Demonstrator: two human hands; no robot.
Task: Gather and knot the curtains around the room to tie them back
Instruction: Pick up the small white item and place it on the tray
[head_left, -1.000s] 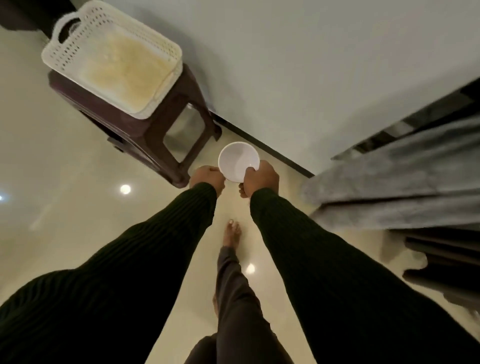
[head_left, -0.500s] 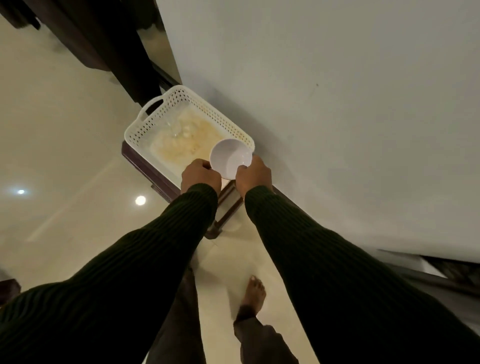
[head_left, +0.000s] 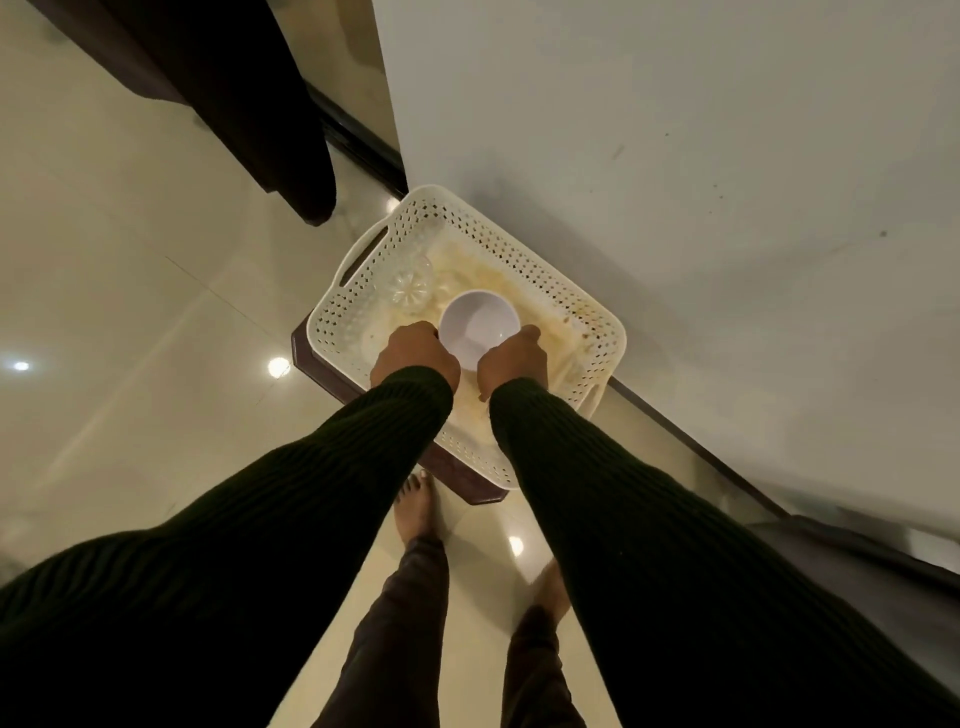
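Setting: glossy cream tiled floor (head_left: 130, 322) with ceiling-light reflections; pale wall (head_left: 675, 182) filling the upper right of the frame, dark skirting along its foot.

Grip, left: left hand (head_left: 414, 355), curled against the left rim of a small white bowl (head_left: 479, 328); fingertips hidden, so the exact hold cannot be told beyond contact with the rim.

Grip, right: right hand (head_left: 514, 358), closed on the bowl's right rim, knuckles toward the camera. Both arms in dark ribbed sleeves.

Held item: the bowl, upright, empty as far as visible, over the interior of a white perforated basket (head_left: 571, 301); whether it rests on the basket floor cannot be told.

Basket contents: a clear ribbed glass piece (head_left: 410, 283) lying just beside the bowl, upper left of it; yellowish staining or lining on the base.

Support: dark brown stool (head_left: 332, 379), centre frame, close to the wall; the basket overhangs it.

Task item: a dark hanging drape, possibly a curtain (head_left: 249, 104), upper left of the frame, well apart from both hands, ungathered.

Hazards, judged: bowl set down onto the glass piece could knock or chip it; pressure on the overhanging basket edge could tip it from the stool; bare feet (head_left: 415, 506) stand just below any fall.
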